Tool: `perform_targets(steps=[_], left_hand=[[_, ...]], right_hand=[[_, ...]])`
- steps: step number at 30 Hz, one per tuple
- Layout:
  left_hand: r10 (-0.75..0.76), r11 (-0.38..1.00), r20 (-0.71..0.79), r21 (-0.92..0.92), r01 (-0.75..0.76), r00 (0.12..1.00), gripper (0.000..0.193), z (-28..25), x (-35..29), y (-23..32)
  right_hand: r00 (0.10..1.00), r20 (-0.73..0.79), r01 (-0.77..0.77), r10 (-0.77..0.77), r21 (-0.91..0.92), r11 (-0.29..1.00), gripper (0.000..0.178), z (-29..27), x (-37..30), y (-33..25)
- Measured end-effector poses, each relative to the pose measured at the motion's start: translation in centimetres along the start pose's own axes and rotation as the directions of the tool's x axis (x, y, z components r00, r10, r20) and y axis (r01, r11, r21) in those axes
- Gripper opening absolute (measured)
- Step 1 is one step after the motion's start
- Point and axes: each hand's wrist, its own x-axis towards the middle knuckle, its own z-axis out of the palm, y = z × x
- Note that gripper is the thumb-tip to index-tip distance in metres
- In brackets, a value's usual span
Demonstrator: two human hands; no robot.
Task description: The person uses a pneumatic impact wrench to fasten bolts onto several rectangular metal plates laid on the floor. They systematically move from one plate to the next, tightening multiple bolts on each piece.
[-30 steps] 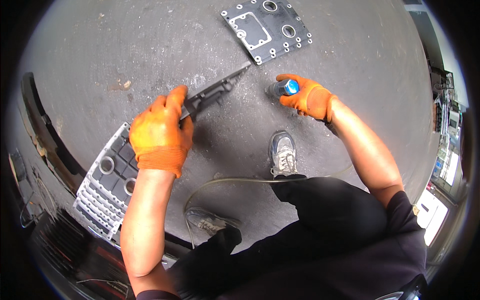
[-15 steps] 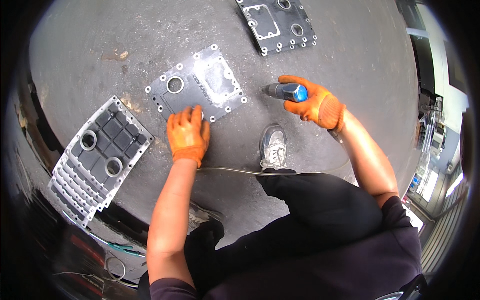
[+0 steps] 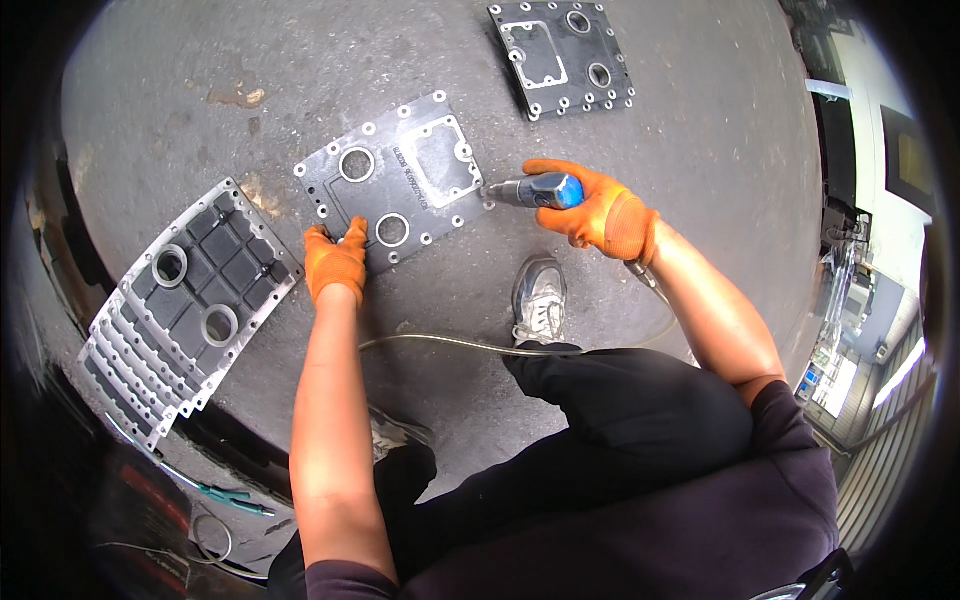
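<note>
A flat grey metal cover plate (image 3: 405, 215) lies on the dark surface before me, with two round openings, a bright rectangular frame and rimmed bolt holes. My left hand (image 3: 335, 265), in an orange glove, grips its near left edge, fingertips on top. My right hand (image 3: 600, 215), gloved alike, is closed around a pistol-shaped air drill (image 3: 545, 190) with a blue rear end. The drill's narrow nose points left and meets the plate's right corner, or hovers just over it; which one I cannot tell. The glove hides the handle.
A ribbed metal housing cover (image 3: 195, 300) lies at the left. Another cover plate (image 3: 565, 60) lies at the far right. A thin air hose (image 3: 460, 345) runs across in front of my knees. My shoe (image 3: 542, 300) stands near the plate. A teal air blow gun (image 3: 235, 497) lies lower left.
My right hand has brought the air drill left, up to the plate's corner. My left hand has slid left along the near edge, uncovering the lower round opening.
</note>
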Motion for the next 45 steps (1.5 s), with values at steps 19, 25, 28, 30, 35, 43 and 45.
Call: perform_targets(steps=[19, 25, 28, 30, 35, 43, 45], left_hand=[[-0.015, 0.951, 0.224, -0.297, 0.083, 0.975, 0.086, 0.4, 1.8, -1.5], [0.046, 0.983, 0.209, -0.183, -0.007, 0.977, 0.089, -1.1, 0.8, 0.4], [0.034, 0.983, 0.209, -0.185, 0.006, 0.977, 0.082, -2.4, -0.1, 1.1], [0.013, 0.984, 0.229, -0.175, 0.028, 0.973, 0.081, -3.8, -0.8, 1.9], [-0.018, 0.997, 0.211, -0.071, 0.034, 0.977, 0.077, -3.5, -0.4, 1.8], [-0.070, 0.991, 0.258, -0.094, 0.097, 0.964, 0.074, -2.2, 0.6, 1.7], [-0.059, 0.990, 0.262, -0.108, 0.090, 0.963, 0.073, -1.5, 1.1, 1.1]], right_hand=[[0.991, -0.054, 0.110, -0.125, -0.223, 0.969, 0.064, 1.5, 2.0, 0.1], [1.000, 0.009, -0.013, 0.016, -0.230, 0.973, 0.066, 0.8, 1.4, -1.5], [0.998, 0.060, 0.045, -0.030, -0.264, 0.963, 0.068, 1.5, 1.2, -4.8], [0.978, 0.127, 0.192, -0.162, -0.269, 0.944, 0.069, 2.3, 1.5, -6.6], [0.908, 0.269, 0.377, -0.322, -0.185, 0.908, 0.068, 7.5, 3.6, -14.6], [0.925, 0.244, 0.335, -0.290, -0.168, 0.927, 0.069, 13.8, 9.2, -18.4], [0.938, 0.248, 0.294, -0.240, -0.206, 0.934, 0.067, 14.3, 8.8, -19.3]])
